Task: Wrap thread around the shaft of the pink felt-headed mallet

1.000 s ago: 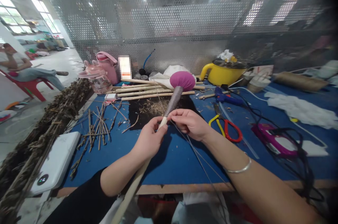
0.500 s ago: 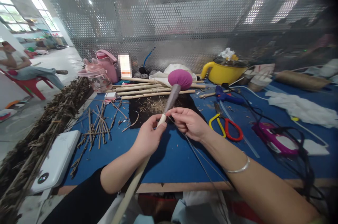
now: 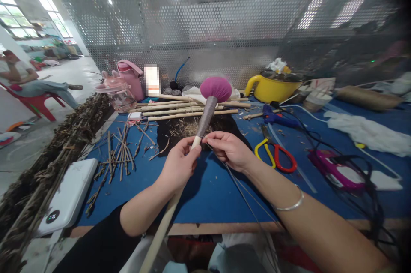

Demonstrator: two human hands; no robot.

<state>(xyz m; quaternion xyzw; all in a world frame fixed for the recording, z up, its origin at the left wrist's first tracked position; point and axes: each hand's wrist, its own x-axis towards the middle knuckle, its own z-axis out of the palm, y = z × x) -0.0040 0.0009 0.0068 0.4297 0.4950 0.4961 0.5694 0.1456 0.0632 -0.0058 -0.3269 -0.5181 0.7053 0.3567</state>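
Note:
My left hand [image 3: 180, 162] is closed around a pale wooden stick [image 3: 164, 220] that slants from my lap up over the table. At its far end sits a purple cloth-covered ball [image 3: 215, 89]. Below the ball, grey thread [image 3: 206, 119] is wound tightly round the stick, down to just above my left fingers. My right hand [image 3: 226, 146] is beside the lower end of the winding, thumb and forefinger pinching the thin thread. Loose strands [image 3: 239, 187] trail from under it toward the table's front edge.
Scissors [image 3: 276, 155] with yellow and red handles lie right of my right hand, near a blue glue gun [image 3: 279, 117]. Twigs [image 3: 120, 153] and a white power bank [image 3: 69, 196] lie left. Wooden sticks [image 3: 192, 114], a yellow pot [image 3: 274, 86] and a perforated metal screen [image 3: 205, 20] are behind.
The stick has turned slightly, and the purple ball has shifted a little left and up. My left hand has moved slightly with it; the right hand keeps its pinch.

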